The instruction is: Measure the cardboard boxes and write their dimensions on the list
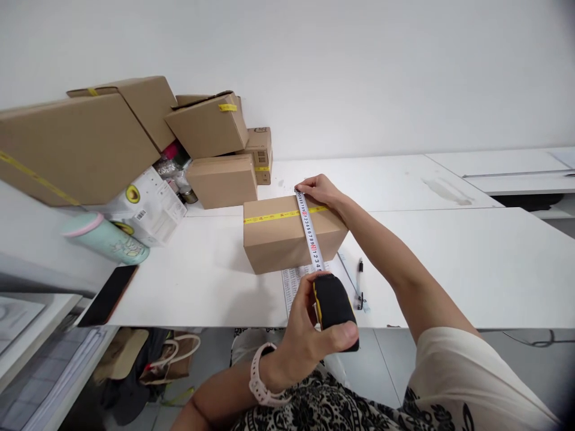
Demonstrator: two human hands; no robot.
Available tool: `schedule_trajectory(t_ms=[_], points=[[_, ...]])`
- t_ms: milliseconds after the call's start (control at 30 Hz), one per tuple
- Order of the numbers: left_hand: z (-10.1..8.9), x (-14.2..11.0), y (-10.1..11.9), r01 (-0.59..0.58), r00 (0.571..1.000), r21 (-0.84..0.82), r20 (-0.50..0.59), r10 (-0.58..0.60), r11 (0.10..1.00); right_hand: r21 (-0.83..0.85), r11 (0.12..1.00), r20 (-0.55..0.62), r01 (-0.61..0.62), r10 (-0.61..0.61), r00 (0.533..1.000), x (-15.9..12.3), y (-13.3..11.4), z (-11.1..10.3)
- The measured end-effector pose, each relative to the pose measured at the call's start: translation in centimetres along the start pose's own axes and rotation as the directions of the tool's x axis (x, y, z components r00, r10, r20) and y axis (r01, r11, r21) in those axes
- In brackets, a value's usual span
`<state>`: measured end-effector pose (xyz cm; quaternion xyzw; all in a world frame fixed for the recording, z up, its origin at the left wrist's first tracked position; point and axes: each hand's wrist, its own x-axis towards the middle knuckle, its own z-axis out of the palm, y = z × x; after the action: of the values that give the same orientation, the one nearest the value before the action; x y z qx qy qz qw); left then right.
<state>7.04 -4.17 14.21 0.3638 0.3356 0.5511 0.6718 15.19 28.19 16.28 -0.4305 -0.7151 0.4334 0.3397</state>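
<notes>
A closed cardboard box (274,242) with yellow printed tape along its top sits on the white table. My left hand (305,335), with a pale pink watch on the wrist, grips the black and yellow case of a tape measure (335,305) in front of the box. Its silver blade (307,230) runs out across the box's top to the far edge. There my right hand (318,188) pinches the blade's end between thumb and fingers. Partly under the box lies a printed sheet (294,284), and a black pen (360,266) is to its right.
Several cardboard boxes (206,126) are stacked at the back left. Near them are a white avocado-print box (153,203), a mint tumbler (110,236) on its side and a dark phone (110,294) by the table's front edge. A white wall (359,78) stands behind.
</notes>
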Motion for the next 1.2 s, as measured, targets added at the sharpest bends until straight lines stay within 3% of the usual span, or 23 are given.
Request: schedule_trajectory(t_ms=[433,1200], points=[[1.0,-1.4,-0.6,0.11,0.993,0.059,0.038,-0.112,0.992,-0.053,0.999,0.12,-0.003,0.009,0.993,0.1,0.3,0.2],[1.0,-1.0,-0.4,0.129,0.987,0.05,0.089,-0.133,0.99,-0.084,0.996,0.102,0.007,0.002,0.995,-0.1,-0.6,0.3]])
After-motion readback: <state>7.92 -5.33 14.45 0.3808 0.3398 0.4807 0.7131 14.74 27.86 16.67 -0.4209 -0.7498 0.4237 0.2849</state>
